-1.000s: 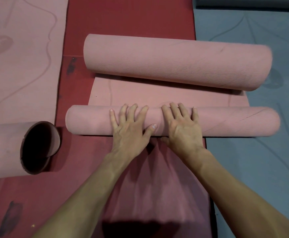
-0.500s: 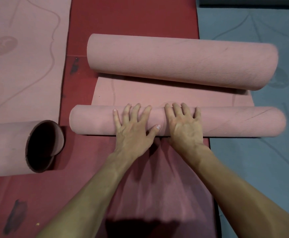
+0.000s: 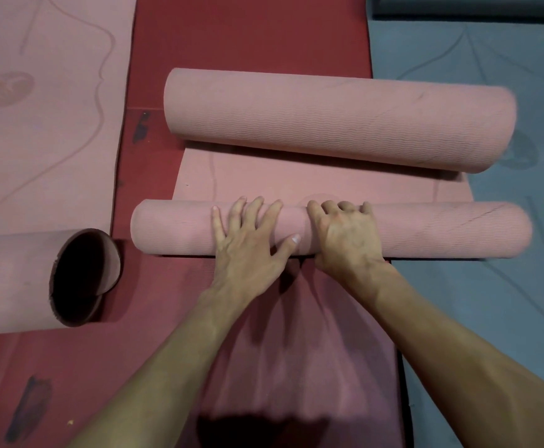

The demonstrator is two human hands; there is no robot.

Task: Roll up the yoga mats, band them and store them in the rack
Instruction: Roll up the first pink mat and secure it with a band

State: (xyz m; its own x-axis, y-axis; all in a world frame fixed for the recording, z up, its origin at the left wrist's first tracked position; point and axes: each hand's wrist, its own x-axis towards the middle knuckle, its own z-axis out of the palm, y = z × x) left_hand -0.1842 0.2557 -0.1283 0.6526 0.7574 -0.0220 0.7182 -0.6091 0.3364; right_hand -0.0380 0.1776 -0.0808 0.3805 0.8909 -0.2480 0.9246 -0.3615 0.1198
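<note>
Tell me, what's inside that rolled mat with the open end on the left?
The open-ended roll looks hollow. Its mouth shows only a dark inner wall and shadow, with nothing sitting near the opening. Deeper inside it is too dark to tell.

Red floor padding beneath me. Dark scuff just below a seam; larger smear at my near left.

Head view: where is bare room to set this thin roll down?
Free: red floor mat beyond the thick pink roll; its near-left corner below the open-ended roll; blue mat right of the right forearm. Crowded: between thick roll and thin pink roll.
</note>
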